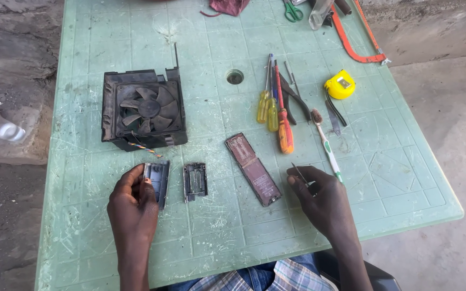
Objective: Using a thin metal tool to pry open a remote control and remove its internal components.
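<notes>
Item 1: small grey plastic casing piece (pixel 157 182), lying on the pale green table (pixel 136 43) near its front edge. Your left hand (pixel 134 203) rests on its left side, thumb and fingertips closed lightly against its edge.

Item 2: thin metal tool (pixel 300 173), pinched between thumb and forefinger of your right hand (pixel 322 198); the other fingers curl in. What kind of tool it is cannot be told.

Item 3: second small dark casing piece (pixel 195 181), just right of the first, apart from both hands.

Item 4: long reddish-brown flat cover (pixel 253 168), lying at a slant between the dark piece and your right hand.

Item 5: black fan housing (pixel 143 109), behind the left hand, with striped wires trailing from its front.

Item 6: toothbrush (pixel 327 145), white and green, just beyond your right hand.

Item 7: screwdrivers (pixel 274 105), yellow and orange handled, laid side by side with dark pliers (pixel 293 97) at mid-table.

Item 8: yellow tape measure (pixel 340 84), right of the pliers.

Item 9: orange hacksaw (pixel 354 37) and green-handled scissors (pixel 293 11), at the far edge.

Item 10: round hole (pixel 234 76) in the table's centre.
</notes>
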